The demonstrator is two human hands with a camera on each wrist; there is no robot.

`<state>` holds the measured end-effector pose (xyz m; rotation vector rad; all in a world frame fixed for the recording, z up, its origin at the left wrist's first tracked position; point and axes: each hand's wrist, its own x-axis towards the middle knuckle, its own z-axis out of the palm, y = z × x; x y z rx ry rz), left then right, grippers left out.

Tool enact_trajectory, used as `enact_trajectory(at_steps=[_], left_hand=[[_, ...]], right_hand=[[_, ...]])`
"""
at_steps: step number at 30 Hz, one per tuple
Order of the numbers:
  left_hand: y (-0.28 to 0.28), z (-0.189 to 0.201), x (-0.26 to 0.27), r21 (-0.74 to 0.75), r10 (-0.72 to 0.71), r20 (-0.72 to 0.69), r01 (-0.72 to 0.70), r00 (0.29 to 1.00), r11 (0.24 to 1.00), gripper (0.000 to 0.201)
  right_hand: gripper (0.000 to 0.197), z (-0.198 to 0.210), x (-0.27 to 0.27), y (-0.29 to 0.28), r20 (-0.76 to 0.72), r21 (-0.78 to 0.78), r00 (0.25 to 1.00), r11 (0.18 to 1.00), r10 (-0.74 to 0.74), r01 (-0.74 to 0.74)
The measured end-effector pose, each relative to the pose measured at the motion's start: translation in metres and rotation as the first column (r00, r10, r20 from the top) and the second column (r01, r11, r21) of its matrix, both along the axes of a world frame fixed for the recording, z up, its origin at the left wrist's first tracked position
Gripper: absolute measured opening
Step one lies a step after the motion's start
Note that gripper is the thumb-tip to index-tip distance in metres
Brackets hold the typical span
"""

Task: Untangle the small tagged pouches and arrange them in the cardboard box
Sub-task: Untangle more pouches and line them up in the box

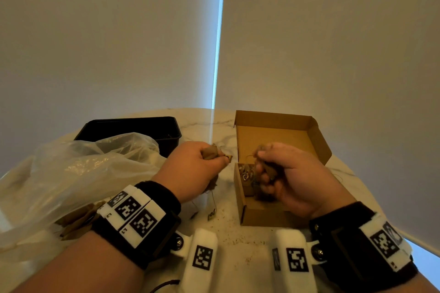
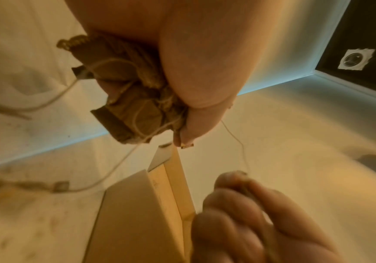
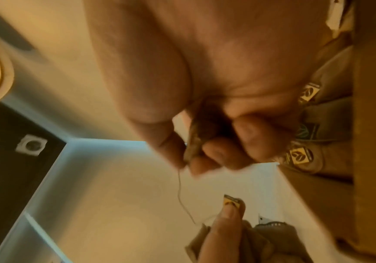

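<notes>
1. Two hands busy, both clamped. Left hand grips a clump of brown pouches wrapped in their own strings, thumb and finger pinching a small tag at the tip. Right hand has its fingers curled round one pouch, held over the cardboard box.
2. One thin string runs slack between the two hands, so that pouch looks tethered to the clump, not free yet.
3. Box sits open on the table; several tagged pouches already lie in its near-left corner. More pouches lie by the plastic bag near the left wrist.
4. Handling, my read: pouches are light, soft and crushable, strings fine and likely to snag or snap. Hold by the pouch body or the tag, ease loops off, don't yank.
5. Hard to tell: how many pouches are in the clump, where the knots sit, and how much of the box floor is filled behind the right hand. Right wrist view is blurred.
</notes>
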<state>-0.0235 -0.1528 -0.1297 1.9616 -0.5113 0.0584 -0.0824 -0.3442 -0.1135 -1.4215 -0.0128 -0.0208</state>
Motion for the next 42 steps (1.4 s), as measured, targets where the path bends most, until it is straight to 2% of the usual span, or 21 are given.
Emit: enact_trajectory(at_steps=[2, 4, 7, 12, 14, 19, 23, 25, 27, 30, 33, 36, 39, 42], left_hand=[[0.003, 0.001, 0.002, -0.006, 0.044, 0.033, -0.044, 0.998, 0.999, 0.03], [0.002, 0.002, 0.001, -0.012, 0.035, 0.021, -0.034, 0.999, 0.999, 0.026], [-0.001, 0.002, -0.002, -0.03, 0.001, -0.016, -0.001, 1.0, 1.0, 0.019], [-0.003, 0.004, -0.005, -0.075, -0.017, -0.029, 0.014, 0.999, 0.997, 0.016], [-0.003, 0.006, -0.007, -0.066, -0.052, -0.034, 0.05, 0.998, 0.997, 0.016], [-0.002, 0.009, -0.011, -0.08, -0.084, -0.037, 0.081, 0.996, 0.994, 0.018], [-0.003, 0.011, -0.013, -0.098, -0.147, -0.061, 0.14, 0.987, 0.985, 0.016], [-0.004, 0.012, -0.015, -0.109, -0.158, -0.057, 0.151, 0.986, 0.982, 0.014], [-0.005, 0.012, -0.016, -0.129, -0.156, -0.049, 0.149, 0.987, 0.98, 0.013], [-0.006, 0.012, -0.015, -0.173, -0.131, -0.062, 0.119, 0.989, 0.978, 0.015], [-0.005, 0.011, -0.013, -0.21, -0.119, -0.082, 0.1, 0.989, 0.972, 0.016], [-0.005, 0.01, -0.013, -0.187, -0.132, -0.09, 0.113, 0.987, 0.976, 0.016], [-0.006, 0.01, -0.013, -0.174, -0.131, -0.096, 0.113, 0.987, 0.978, 0.014], [-0.007, 0.008, -0.013, -0.184, -0.089, -0.093, 0.071, 0.992, 0.98, 0.013]], right_hand=[[0.013, -0.001, -0.004, -0.003, -0.073, 0.038, 0.964, 0.967, 0.255, -0.253], [0.022, -0.002, -0.006, -0.005, -0.009, 0.137, 0.893, 0.885, 0.45, -0.444], [0.032, -0.001, -0.003, -0.005, 0.147, 0.276, 0.868, 0.823, 0.474, -0.496], [0.036, 0.005, 0.001, -0.001, 0.19, 0.442, 0.96, 0.855, 0.207, -0.272], [0.037, 0.007, 0.002, 0.0, 0.174, 0.437, 0.979, 0.882, 0.11, -0.177], [0.035, 0.002, 0.008, 0.004, 0.093, 0.264, 0.985, 0.957, -0.147, 0.118], [0.026, -0.004, 0.01, 0.004, 0.136, 0.011, 0.935, 0.944, -0.329, 0.33], [0.023, -0.006, 0.007, 0.004, 0.172, -0.173, 0.934, 0.924, -0.314, 0.342], [0.024, -0.006, 0.002, 0.009, 0.176, -0.282, 0.96, 0.924, -0.216, 0.259], [0.022, -0.005, -0.002, 0.018, 0.164, -0.265, 0.978, 0.949, -0.128, 0.169], [0.018, -0.004, -0.003, 0.02, 0.16, -0.233, 0.978, 0.958, -0.135, 0.17], [0.018, -0.004, -0.004, 0.018, 0.197, -0.261, 0.975, 0.953, -0.106, 0.156], [0.019, -0.003, -0.004, 0.016, 0.238, -0.326, 0.963, 0.923, -0.129, 0.204], [0.019, -0.001, -0.001, 0.003, 0.251, -0.346, 0.933, 0.876, -0.259, 0.336]])
